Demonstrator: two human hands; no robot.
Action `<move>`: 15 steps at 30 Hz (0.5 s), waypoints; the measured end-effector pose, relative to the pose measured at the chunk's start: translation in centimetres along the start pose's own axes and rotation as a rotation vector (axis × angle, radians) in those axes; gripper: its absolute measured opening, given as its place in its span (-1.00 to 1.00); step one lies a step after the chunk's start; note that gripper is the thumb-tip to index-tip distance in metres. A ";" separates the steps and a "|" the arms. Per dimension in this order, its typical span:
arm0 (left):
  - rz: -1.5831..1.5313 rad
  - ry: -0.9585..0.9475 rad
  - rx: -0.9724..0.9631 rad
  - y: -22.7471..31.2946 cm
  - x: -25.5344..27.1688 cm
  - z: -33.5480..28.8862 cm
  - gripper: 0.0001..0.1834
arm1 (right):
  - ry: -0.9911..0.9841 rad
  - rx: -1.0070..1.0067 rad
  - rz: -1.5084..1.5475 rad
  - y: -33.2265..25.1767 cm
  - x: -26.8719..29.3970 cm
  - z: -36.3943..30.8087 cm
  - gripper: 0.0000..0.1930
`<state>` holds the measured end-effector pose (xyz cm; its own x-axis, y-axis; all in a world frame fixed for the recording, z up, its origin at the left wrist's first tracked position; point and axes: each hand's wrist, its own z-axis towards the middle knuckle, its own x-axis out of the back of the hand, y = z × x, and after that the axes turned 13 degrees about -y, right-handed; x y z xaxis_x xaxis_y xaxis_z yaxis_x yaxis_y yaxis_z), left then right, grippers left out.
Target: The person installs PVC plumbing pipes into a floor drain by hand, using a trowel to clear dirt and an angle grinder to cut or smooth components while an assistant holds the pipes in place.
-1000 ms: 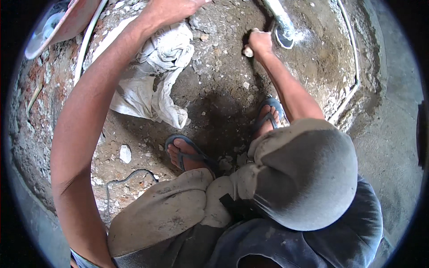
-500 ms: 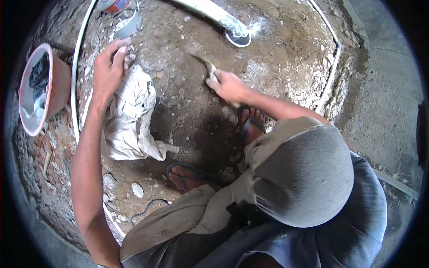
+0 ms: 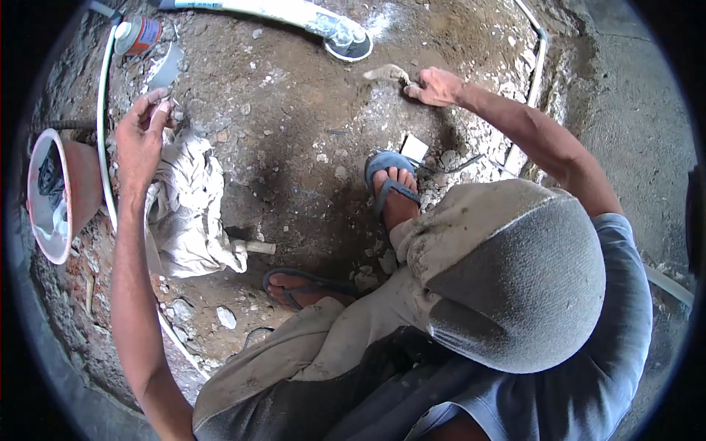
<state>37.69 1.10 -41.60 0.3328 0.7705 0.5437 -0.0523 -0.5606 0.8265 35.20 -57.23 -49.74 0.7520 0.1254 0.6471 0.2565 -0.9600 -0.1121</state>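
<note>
My right hand [image 3: 438,87] is closed with its fingers around the end of a pale curved strip [image 3: 387,73], held low over the dirt. What the strip is made of is unclear. At the left, my left hand [image 3: 141,136] is pinched above a crumpled white cloth [image 3: 190,213]. Small greyish bits show at its fingertips, too indistinct to name. Just beyond it lies a light grey curved piece of pipe [image 3: 168,66]. A thick white pipe [image 3: 294,16] lies at the far side, its round open end [image 3: 349,50] toward me and apart from both hands.
A pinkish bucket [image 3: 81,187] with dark and white plastic inside stands at the left. Near it are a can [image 3: 138,35] and a thin white pipe [image 3: 106,140]. A pale square piece [image 3: 414,148] lies by my sandalled foot [image 3: 397,191]. Loose stones [image 3: 226,317] dot the dirt.
My right hand has swung right and farther away with the pale strip. The left hand remains pinched above the cloth. The view has shifted, and the pale square now shows beside my foot.
</note>
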 end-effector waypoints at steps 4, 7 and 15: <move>-0.016 0.003 -0.061 0.1 0.0 1.4 -0.70 | -0.095 0.035 0.083 -4.2 0.1 -3.9 -0.48; 0.095 -0.018 -0.064 0.7 -0.3 1.6 -0.71 | -0.276 0.028 -0.082 -8.7 0.1 -9.2 -0.51; 0.126 -0.054 -0.014 -0.1 -0.9 -1.0 -0.74 | 0.065 -0.124 -0.259 0.3 0.0 -7.3 -0.47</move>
<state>36.49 0.81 -42.03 0.3729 0.6765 0.6350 -0.1096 -0.6475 0.7541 30.83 -59.36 -44.28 0.6297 0.3579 0.6895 0.3557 -0.9219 0.1537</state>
